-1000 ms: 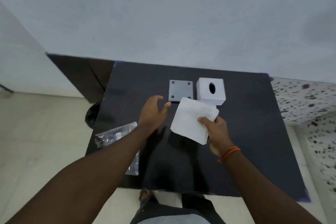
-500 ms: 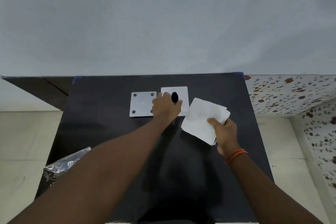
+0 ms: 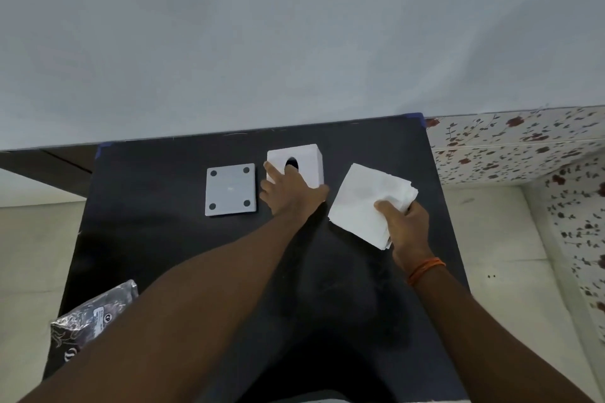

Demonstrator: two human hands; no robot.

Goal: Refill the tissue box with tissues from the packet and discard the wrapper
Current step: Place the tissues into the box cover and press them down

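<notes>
wrapper point(image 3: 93, 317): lower left of the frame, at the near-left edge of the black table point(image 3: 157, 239); crinkled, shiny film, partly hidden behind the forearm. It looks light, limp and slippery, best pinched by a fold.
base plate point(image 3: 230, 189): left of centre, lying flat with four dark dots at its corners; it seems stiff and thin, easiest lifted by an edge.
tissue box point(image 3: 309, 160): centre, just right of the plate, white and cube-like, its oval opening facing up. Probably a light, rigid shell, safest gripped across opposite side walls.
left hand point(image 3: 289, 193): laid over the box's near side, fingers spread and one fingertip at the opening; touching, but whether it is clamped I cannot tell.
tissues point(image 3: 366, 199): right of centre, a square stack tilted so one corner points to the upper left, with no clear long axis. Soft, light, apt to fan out; hold it across the whole thickness.
right hand point(image 3: 406, 222): closed on the stack's near-right corner, thumb on top.
</notes>
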